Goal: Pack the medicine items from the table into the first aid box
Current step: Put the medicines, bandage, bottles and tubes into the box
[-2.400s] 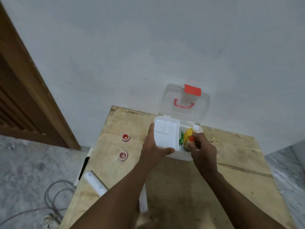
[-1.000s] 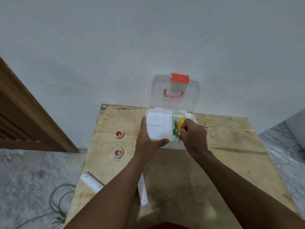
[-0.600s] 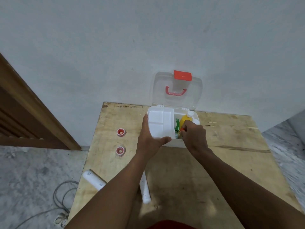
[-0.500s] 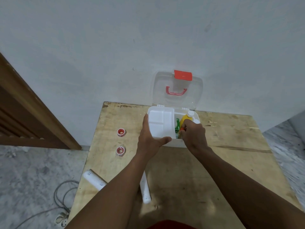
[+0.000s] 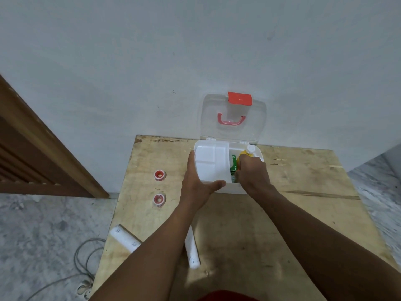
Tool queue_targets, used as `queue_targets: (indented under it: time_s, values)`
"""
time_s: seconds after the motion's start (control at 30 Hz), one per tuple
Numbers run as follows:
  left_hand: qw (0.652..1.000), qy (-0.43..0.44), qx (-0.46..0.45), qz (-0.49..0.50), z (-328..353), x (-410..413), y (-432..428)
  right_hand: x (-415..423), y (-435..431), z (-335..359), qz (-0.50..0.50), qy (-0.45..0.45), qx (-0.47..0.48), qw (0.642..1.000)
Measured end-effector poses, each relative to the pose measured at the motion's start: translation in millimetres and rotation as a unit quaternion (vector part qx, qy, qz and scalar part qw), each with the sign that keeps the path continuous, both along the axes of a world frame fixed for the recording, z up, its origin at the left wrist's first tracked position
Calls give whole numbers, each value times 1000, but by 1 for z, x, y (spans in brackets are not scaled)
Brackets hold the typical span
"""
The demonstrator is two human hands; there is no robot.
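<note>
I read the scene from the head view. The first aid box (image 5: 235, 189) stands at the far edge of the wooden table (image 5: 249, 235), against the wall. Its clear lid (image 5: 212, 118) is raised upright, with the red latch (image 5: 239, 98) at the top and the red handle (image 5: 231, 121) below it.

The inner tray (image 5: 211, 161) sits over the left part of the box. My left hand (image 5: 195, 187) grips the tray's near-left corner, with the thumb laid along the near edge and the fingers straight along the left side.

The right compartment holds a green packet (image 5: 234, 164) and a yellow bottle (image 5: 243, 157) with a white cap (image 5: 251, 148). The bottle's cap points toward the wall. My right hand (image 5: 252, 174) reaches into this compartment with the fingers curled downward against the yellow bottle. The back of the hand hides the fingertips, so I cannot tell what they hold.

Two red tape rolls (image 5: 160, 175) lie on the table, well to the left of the box. Two white tubes (image 5: 125, 238) lie near the table's near-left edge, and my left forearm partly covers one of them.
</note>
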State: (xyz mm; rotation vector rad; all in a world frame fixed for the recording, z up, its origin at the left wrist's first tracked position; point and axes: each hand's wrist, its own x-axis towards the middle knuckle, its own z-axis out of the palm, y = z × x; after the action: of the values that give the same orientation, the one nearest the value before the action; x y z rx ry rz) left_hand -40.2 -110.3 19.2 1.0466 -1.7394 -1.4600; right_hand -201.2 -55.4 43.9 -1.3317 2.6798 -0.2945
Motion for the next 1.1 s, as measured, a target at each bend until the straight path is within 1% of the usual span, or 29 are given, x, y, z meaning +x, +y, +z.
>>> queue_targets:
  time_s: [0.33,0.53,0.73,0.87,1.03,1.1]
  values:
    - [1000,1,2,-3,2,-1,1,1,7,-3,6,-4,-38,999]
    - [1000,-5,8,-1,2,-1,0,0,12,0,-5,-13,-44,999]
    - [1000,-6,8,-8,4,-1,1,1,22,1,-15,-19,-73,997]
    - [1000,-8,11,-13,3,1,-1,1,29,6,-9,-24,-125,992]
    - [1000,-5,5,-23,0,1,-2,-5,52,8,52,49,-209,975]
    - [1000,-9,2,-24,-2,1,-3,-11,64,9,58,36,-226,972]
